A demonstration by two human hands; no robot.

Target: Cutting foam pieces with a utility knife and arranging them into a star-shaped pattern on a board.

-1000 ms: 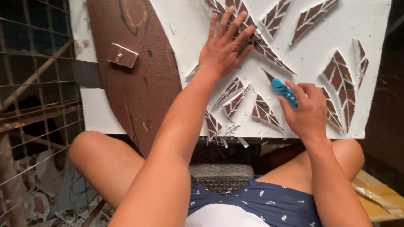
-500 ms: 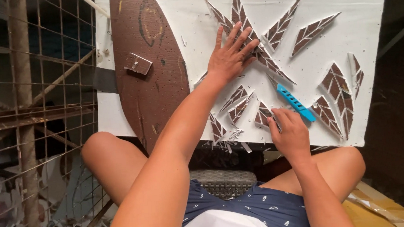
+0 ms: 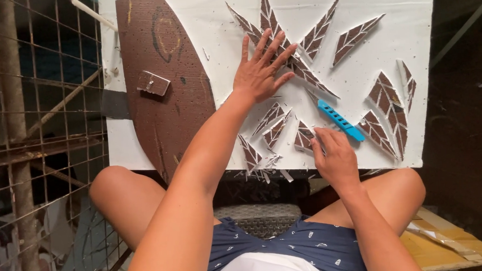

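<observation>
Your board [image 3: 413, 4] carries everything — oval panel [image 3: 165, 101] at its left, leaf-shaped pieces [image 3: 353, 37] across it, cutter [image 3: 340, 120] near its lower edge.

Wire mesh fence [image 3: 37, 138] on the left, rusty, with a wooden post [image 3: 13, 112] behind it. Large brown curved board [image 3: 164, 90] lies on the white sheet's left part; small metal block [image 3: 153, 83] sits on it. White stick [image 3: 94, 14] at top left. Woven stool [image 3: 258, 219] below the board edge. Cardboard [image 3: 446, 245] lower right. Rubble [image 3: 12, 253] bottom left.
</observation>
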